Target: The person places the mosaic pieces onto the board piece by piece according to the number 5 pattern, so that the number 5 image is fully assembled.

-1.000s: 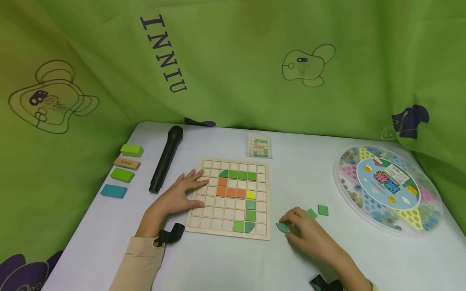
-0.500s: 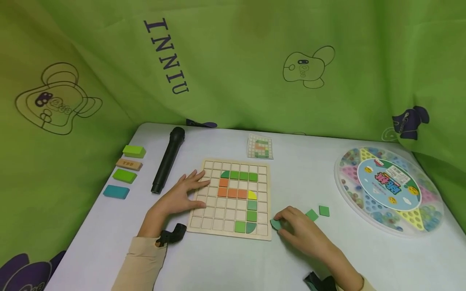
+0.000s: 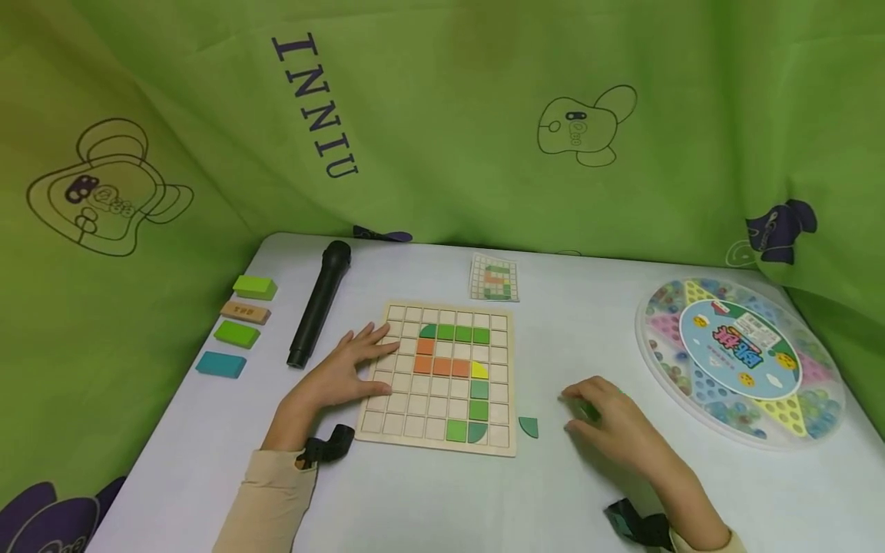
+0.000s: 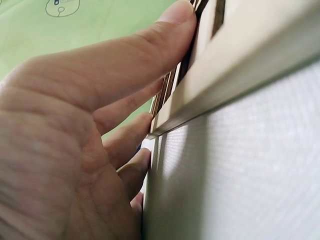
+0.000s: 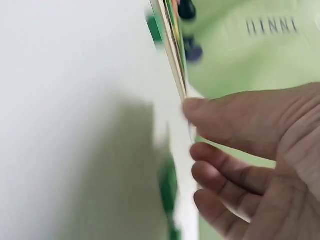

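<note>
My left hand (image 3: 339, 372) rests with spread fingers on the left edge of a wooden grid board (image 3: 404, 422). In the left wrist view the thumb (image 4: 167, 37) lies over the board's rim. Green, orange and yellow tiles fill some of the board's cells. A loose dark green quarter-round tile (image 3: 528, 427) lies just right of the board. Farther right, my right hand (image 3: 618, 426) hovers with thumb and fingers apart, holding nothing. A green tile (image 3: 590, 411) shows partly between its fingers; the other square tile is hidden by the hand. In the right wrist view, green tiles (image 5: 169, 187) appear blurred.
A small pattern card (image 3: 494, 278) lies behind the board. The black microphone (image 3: 319, 303) and several coloured blocks (image 3: 235, 333) are on the left. A round game box with marbles (image 3: 740, 349) stands at the right, and a green cloth (image 3: 442, 153) hangs behind the table.
My right hand slid the quarter-round tile left to beside the board, let it go, then moved back right over the square tiles. My left hand stayed on the board.
</note>
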The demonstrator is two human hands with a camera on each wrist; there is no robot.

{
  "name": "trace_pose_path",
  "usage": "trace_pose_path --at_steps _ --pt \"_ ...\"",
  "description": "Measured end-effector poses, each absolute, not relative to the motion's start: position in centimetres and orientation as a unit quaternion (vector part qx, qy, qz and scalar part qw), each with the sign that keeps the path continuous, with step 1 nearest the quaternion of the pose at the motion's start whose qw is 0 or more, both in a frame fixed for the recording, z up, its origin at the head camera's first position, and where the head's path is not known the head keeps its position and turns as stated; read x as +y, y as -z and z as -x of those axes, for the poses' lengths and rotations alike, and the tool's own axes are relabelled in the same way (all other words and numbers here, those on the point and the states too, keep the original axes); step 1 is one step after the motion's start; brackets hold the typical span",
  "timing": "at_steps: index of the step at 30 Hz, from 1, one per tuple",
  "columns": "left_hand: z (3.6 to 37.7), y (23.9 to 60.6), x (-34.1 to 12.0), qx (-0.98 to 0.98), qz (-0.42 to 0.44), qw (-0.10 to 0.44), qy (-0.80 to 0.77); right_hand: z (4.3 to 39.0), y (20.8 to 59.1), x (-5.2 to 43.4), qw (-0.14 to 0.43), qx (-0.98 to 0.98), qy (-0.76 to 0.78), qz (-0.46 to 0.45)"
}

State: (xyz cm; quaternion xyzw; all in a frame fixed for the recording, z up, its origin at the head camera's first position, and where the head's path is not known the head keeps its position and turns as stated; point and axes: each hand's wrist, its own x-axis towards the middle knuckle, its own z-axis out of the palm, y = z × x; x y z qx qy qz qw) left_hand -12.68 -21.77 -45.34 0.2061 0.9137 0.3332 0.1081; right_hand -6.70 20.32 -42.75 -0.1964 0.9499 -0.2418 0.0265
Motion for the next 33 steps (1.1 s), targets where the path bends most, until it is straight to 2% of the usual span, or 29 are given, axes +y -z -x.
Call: trace_pose_path --at_steps 6,11,17,25,33 --pt "12.7 45.2 -21.9 0.914 -0.204 0.108 -0.334 7.5 42.5 23.3 0.038 0.954 0.219 0.202" --pt "12.7 45.2 -22.0 0.914 -0.205 0.107 -0.333 7.6 42.6 22.9 0.027 0.954 0.219 0.205" --pt "12.6 45.2 -22.1 0.914 -0.208 0.106 -0.331 6.8 42.1 17.9 0.006 0.923 0.284 0.259" --pt "12.7 45.5 -22.3 0.912 -0.208 0.104 -0.338 6.7 42.3 9.1 0.051 0.904 0.264 0.333" --pt "12.7 45.5 -22.0 0.910 -0.214 0.107 -0.339 7.0 43.3 5.6 0.049 0.896 0.238 0.372"
